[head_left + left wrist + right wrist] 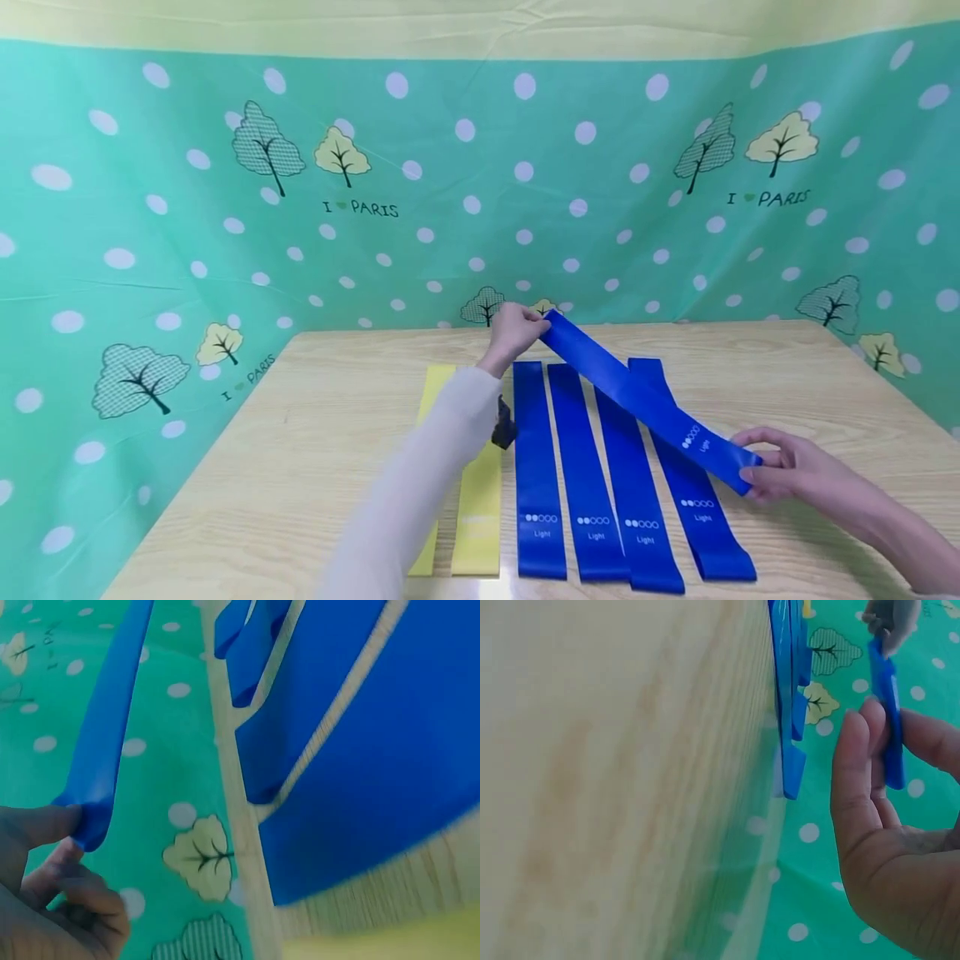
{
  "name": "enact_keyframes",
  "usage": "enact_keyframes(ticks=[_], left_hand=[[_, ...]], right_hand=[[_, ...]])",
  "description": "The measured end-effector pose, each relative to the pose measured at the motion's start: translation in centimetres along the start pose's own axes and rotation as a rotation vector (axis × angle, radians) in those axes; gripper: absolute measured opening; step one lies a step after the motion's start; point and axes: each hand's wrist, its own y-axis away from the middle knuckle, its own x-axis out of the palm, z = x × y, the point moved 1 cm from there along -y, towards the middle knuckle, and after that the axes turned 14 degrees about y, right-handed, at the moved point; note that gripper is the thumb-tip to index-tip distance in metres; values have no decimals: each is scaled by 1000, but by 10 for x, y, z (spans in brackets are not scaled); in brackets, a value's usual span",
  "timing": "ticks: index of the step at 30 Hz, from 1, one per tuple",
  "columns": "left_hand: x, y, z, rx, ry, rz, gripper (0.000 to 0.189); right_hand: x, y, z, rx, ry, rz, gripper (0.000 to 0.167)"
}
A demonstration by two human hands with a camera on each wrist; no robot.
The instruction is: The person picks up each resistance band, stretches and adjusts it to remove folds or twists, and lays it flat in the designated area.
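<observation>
A blue resistance band (618,385), printed "Light", is stretched slantwise above the table between both hands. My left hand (517,327) pinches its far upper end between thumb and fingers, as the left wrist view shows on the band (105,727). At the lower right end, my right hand (787,468) grips the band (892,742) between thumb and fingertips. Beneath it lie several more blue bands (537,467), side by side and lengthwise, also marked "Light". The rightmost blue band (701,508) is partly covered by the held one.
Two yellow bands (480,533) lie left of the blue ones, partly hidden by my left sleeve (427,467). A dark object (504,425) shows beside that forearm. The wooden table (300,433) ends at a green dotted cloth (420,192).
</observation>
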Motion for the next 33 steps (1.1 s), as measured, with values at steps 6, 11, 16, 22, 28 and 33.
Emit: enact_keyframes(ticks=[6,11,16,22,28,33], left_hand=[[34,0,-12,-33,57,-37,20],[57,4,-18,-104,235,3,12],[73,5,-23,-126,350,43,14],[94,7,-23,-184,474,152,26],[118,11,-18,-191,483,307,38],[134,16,-16,-195,436,482,55]], right_hand=[[11,12,4,13,4,39,28],[16,20,2,7,-16,53,29],[15,28,-2,60,-32,65,30],[16,34,-3,62,-46,82,32],[18,40,-4,87,-53,98,33],[20,46,-8,72,-101,124,30]])
